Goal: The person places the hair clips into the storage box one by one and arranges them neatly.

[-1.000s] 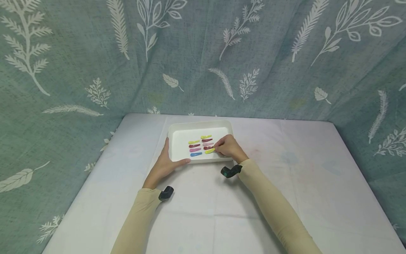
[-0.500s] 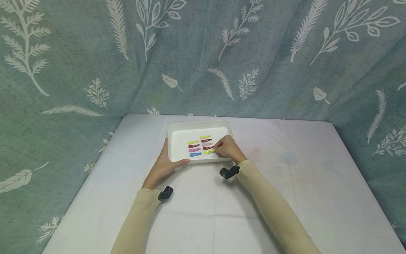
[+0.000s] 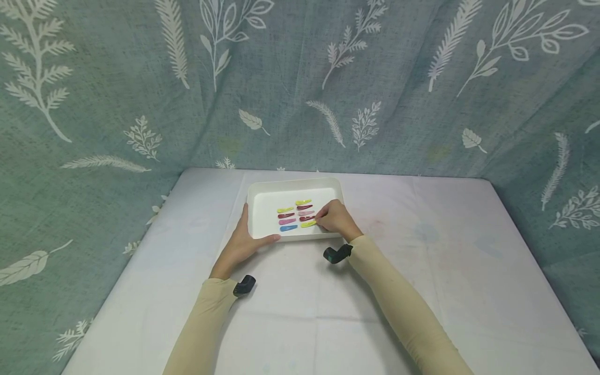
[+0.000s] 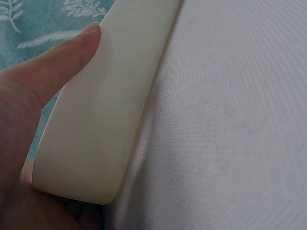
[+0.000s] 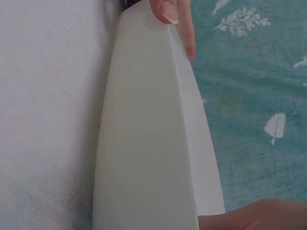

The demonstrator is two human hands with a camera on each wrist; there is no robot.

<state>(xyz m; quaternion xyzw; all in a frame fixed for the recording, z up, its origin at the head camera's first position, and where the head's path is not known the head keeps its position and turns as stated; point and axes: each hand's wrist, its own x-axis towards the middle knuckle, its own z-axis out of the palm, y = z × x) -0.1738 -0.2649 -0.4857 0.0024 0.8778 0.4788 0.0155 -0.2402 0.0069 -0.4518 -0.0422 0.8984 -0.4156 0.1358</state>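
My left hand (image 3: pixel 244 239) grips the near left corner of a white tray (image 3: pixel 262 187), its thumb (image 4: pixel 72 62) along the front rim and its fingers against the left side. Inside the tray, snap hair clips lie in two columns. The left column runs from a yellow clip (image 3: pixel 285 210) through red and pink to a blue clip (image 3: pixel 288 228). At the bottom of the right column, my right hand (image 3: pixel 341 217) reaches over the tray's right part and pinches the right end of a yellow hair clip (image 3: pixel 307 224), just below a dark red clip (image 3: pixel 307 219).
The tray stands near the back of a table covered with a white cloth (image 3: pixel 300 333). Leaf-patterned blue-green fabric (image 3: pixel 290 78) hangs behind the table and along both sides. In the right wrist view, the tray's front wall (image 5: pixel 144 120) stands high before the right hand.
The yellow hair clip at the right fingertips has shifted very slightly toward the tray's near side and lies a little more level. The left hand and tray stay in place.
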